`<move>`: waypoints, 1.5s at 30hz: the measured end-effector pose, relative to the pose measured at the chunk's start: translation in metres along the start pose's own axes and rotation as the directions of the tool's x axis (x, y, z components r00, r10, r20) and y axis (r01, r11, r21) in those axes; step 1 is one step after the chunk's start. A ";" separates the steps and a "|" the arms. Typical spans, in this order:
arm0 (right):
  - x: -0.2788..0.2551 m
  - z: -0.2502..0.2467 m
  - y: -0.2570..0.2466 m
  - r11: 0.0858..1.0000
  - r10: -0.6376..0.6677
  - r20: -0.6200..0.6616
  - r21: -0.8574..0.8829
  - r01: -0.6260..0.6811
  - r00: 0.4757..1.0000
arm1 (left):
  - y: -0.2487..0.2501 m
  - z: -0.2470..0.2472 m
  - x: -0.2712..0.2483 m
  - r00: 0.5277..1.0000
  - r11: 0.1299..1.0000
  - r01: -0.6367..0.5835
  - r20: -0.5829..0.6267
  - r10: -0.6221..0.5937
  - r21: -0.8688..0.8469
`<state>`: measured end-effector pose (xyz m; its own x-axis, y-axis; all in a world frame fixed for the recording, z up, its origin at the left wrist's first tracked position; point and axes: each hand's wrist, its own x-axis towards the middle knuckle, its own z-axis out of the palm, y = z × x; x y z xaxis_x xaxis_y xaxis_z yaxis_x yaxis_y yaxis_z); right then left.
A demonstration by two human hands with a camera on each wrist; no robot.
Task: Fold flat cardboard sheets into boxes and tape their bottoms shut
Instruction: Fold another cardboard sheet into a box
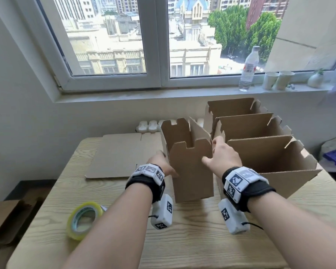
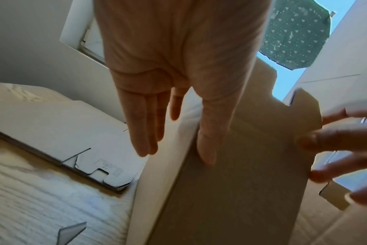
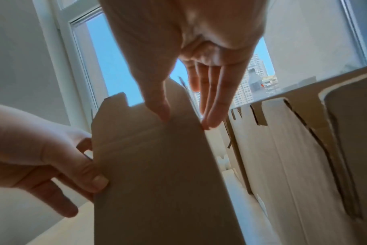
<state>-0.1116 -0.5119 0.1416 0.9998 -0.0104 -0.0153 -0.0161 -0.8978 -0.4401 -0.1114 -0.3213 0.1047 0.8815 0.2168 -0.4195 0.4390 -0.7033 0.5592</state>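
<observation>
Brown corrugated cardboard, thin single wall: the half-formed box stands on end on the desk, near the middle, its long axis upright, open mouth and notched flaps pointing up. Judged light and stiff along the panels but ready to skew at the creases; best taken at the vertical corner edges, one hand each side, not by the flaps, which would bend. Left hand holds the left corner, thumb on the near panel, fingers straight along the side. Right hand lies at the right corner, thumb touching the near panel, fingers straight, close together, reaching past the edge. Flat sheets lie left and farther back; three opened boxes stand just right; tape roll sits near left.
</observation>
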 end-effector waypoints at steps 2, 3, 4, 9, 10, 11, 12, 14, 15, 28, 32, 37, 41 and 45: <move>0.000 -0.007 -0.006 0.996 -0.070 -0.029 -0.058 0.068 0.997 | 0.004 -0.001 0.005 0.999 0.999 -0.034 -0.024 0.035 0.031; 0.002 -0.008 -0.010 0.987 -0.104 -0.010 -0.126 0.102 0.994 | 0.006 -0.001 0.008 0.999 0.998 -0.045 -0.027 0.046 0.038; 0.005 -0.009 -0.013 0.972 -0.129 0.024 -0.197 0.131 0.991 | 0.008 -0.002 0.012 0.998 0.998 -0.049 -0.027 0.051 0.044; 0.032 0.001 -0.019 0.916 -0.102 0.115 -0.376 0.139 0.988 | 0.017 -0.001 0.033 0.999 0.994 -0.053 0.000 0.053 0.095; 0.037 0.002 -0.019 0.903 -0.118 0.106 -0.402 0.151 0.987 | 0.019 0.001 0.039 0.998 0.992 -0.069 0.003 0.069 0.107; 0.043 0.002 -0.020 0.892 -0.138 0.103 -0.420 0.169 0.985 | 0.022 0.002 0.045 0.997 0.990 -0.079 0.004 0.079 0.119; 0.049 0.002 -0.022 0.884 -0.157 0.116 -0.426 0.192 0.981 | 0.025 0.003 0.051 0.996 0.988 -0.090 0.002 0.091 0.126; 0.061 0.002 -0.027 0.887 -0.172 0.168 -0.401 0.227 0.971 | 0.031 0.004 0.064 0.994 0.984 -0.109 0.008 0.109 0.139; 0.067 0.003 -0.030 0.897 -0.157 0.189 -0.383 0.220 0.969 | 0.035 0.004 0.071 0.993 0.982 -0.116 0.017 0.115 0.151; 0.113 0.002 -0.039 0.952 -0.042 0.112 -0.298 0.074 0.993 | 0.063 -0.002 0.137 0.981 0.962 -0.193 0.029 0.191 0.192; 0.113 0.004 -0.037 0.954 -0.051 0.121 -0.289 0.085 0.991 | 0.060 -0.001 0.140 0.976 0.969 -0.215 0.067 0.208 0.119; 0.098 0.000 -0.042 0.953 -0.138 0.069 -0.262 0.152 0.988 | 0.046 -0.006 0.118 0.979 0.977 -0.198 0.064 0.194 0.073; 0.075 0.006 -0.055 0.951 -0.229 0.025 -0.206 0.229 0.973 | 0.019 -0.024 0.094 0.986 0.982 -0.165 -0.007 0.166 0.092; 0.054 0.024 -0.075 0.944 -0.293 0.091 -0.133 0.303 0.952 | -0.023 -0.047 0.075 0.993 0.991 -0.093 -0.060 0.099 0.091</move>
<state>-0.0562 -0.4340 0.1523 0.9555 0.2933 0.0323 0.2892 -0.9089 -0.3004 -0.0469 -0.2570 0.0945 0.9295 0.1865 -0.3181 0.3372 -0.7789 0.5288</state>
